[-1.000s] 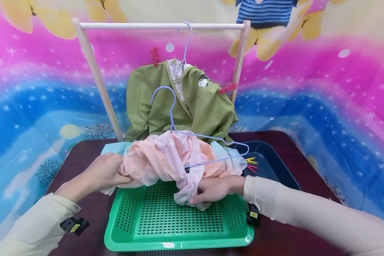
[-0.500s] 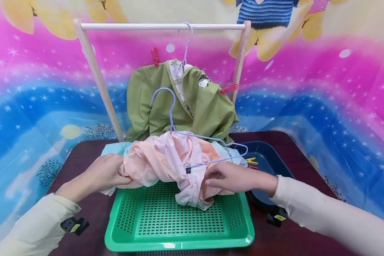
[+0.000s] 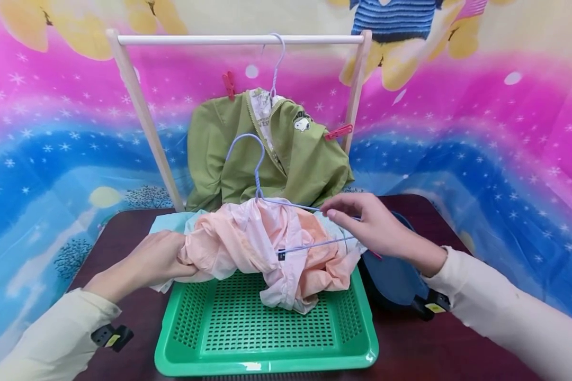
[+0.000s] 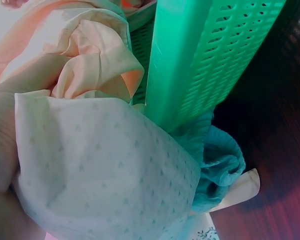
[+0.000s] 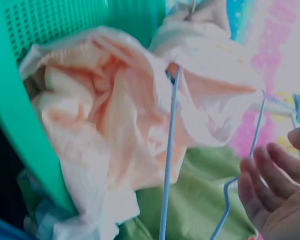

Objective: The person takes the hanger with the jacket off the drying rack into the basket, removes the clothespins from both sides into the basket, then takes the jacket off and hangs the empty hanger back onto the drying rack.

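A bunched pink garment with pale-blue patterned parts [image 3: 238,233] lies over the back of the green basket [image 3: 267,362]. A light-purple wire hanger [image 3: 257,174] runs into it; its hook stands up and its right half lies outside the cloth. With curled fingers my left hand [image 3: 152,259] grips the garment's left side; in the left wrist view the patterned cloth [image 4: 105,165] covers part of that hand. My right hand [image 3: 369,222] is at the hanger's right arm, its fingers bent loosely beside the wire. In the right wrist view, thumb and fingers [image 5: 277,175] stand apart.
Behind, a green jacket [image 3: 214,137] hangs on another hanger from a wooden rack [image 3: 186,39], with red clothespins [image 3: 229,84] on its shoulders. A dark-blue tray [image 3: 395,275] stands right of the basket on the dark table [image 3: 119,328].
My right hand has let go of the cloth at the garment's front and moved up and right to the hanger's arm. The garment's right part now hangs loose. My left hand keeps its grip.
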`<state>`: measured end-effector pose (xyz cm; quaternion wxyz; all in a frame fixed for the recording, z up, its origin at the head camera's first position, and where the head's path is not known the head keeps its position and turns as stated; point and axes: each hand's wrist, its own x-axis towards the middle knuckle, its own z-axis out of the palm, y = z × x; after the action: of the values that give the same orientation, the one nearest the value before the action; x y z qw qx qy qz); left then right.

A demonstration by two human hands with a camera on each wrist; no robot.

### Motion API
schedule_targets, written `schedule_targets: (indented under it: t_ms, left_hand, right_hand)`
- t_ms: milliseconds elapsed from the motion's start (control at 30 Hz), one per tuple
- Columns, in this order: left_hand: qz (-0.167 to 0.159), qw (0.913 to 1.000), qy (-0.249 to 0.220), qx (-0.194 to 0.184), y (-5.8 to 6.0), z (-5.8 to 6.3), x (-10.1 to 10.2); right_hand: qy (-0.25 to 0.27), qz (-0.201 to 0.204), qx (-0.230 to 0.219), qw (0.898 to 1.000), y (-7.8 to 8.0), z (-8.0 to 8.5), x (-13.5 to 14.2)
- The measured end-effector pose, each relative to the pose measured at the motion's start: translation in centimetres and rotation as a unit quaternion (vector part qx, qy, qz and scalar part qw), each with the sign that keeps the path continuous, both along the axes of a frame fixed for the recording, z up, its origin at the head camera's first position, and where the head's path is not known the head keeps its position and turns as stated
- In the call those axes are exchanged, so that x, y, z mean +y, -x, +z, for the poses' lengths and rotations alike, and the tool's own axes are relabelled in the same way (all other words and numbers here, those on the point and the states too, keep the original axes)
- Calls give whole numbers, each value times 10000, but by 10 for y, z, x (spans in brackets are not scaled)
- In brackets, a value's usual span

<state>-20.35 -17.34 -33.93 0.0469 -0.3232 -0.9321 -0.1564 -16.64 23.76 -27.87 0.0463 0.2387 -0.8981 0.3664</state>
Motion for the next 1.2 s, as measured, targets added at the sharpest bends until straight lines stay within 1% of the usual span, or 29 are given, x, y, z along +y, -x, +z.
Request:
schedule_targets:
  t_ms: [100, 200, 267, 333, 367, 433, 500, 533, 733, 800, 867, 967, 1033, 1100, 1200]
  left_hand:
    - [-8, 10000, 61, 37, -1, 1, 1]
    - [-58, 9999, 128, 98, -3, 3, 2]
    - [-119, 9997, 168, 151, -4, 4, 4]
    - [-158, 9995, 205, 204, -5, 6, 5]
    - [-175, 9993, 228, 224, -5, 6, 6]
    - [-199, 9991, 275, 265, -5, 8, 6]
    - [-205, 9989, 319, 284, -6, 9, 6]
    - [-213, 9988, 336, 289, -7, 10, 6]
    - [-257, 9979, 336, 481, -8, 12, 6]
    - [-226, 9978, 310, 545, -7, 13, 6]
    - [-154, 9978, 275, 587, -7, 14, 6]
    - [33, 9979, 143, 626, -6, 14, 5]
    - [112, 9973, 3, 730, -5, 15, 5]
    - [95, 9959, -183, 882, -3, 15, 4]
    - [-69, 9928, -500, 1088, -2, 18, 4]
  right_hand:
    - [-60, -334, 59, 9994, 10, -3, 5]
    - [-135, -480, -23, 9988, 19, -9, 11]
    - [-236, -280, -226, 9991, 24, -13, 16]
    - [-389, 205, -697, 9966, 29, -16, 20]
    - [-507, 471, -1035, 9922, 31, -17, 22]
    - [-737, 954, -1755, 9771, 33, -19, 25]
    - [-868, 1248, -2370, 9595, 33, -21, 27]
    - [-920, 1332, -2590, 9522, 33, -22, 28]
    - [-1051, 1576, -3348, 9231, 31, -27, 25]
    - [-1016, 1600, -3513, 9169, 30, -27, 23]
    - [-928, 1570, -3540, 9173, 29, -26, 22]
    - [-763, 1485, -3419, 9248, 27, -25, 21]
    - [-697, 1407, -3354, 9289, 26, -24, 21]
    - [-627, 1366, -3347, 9303, 26, -23, 22]
    - [-561, 1340, -3386, 9297, 26, -23, 25]
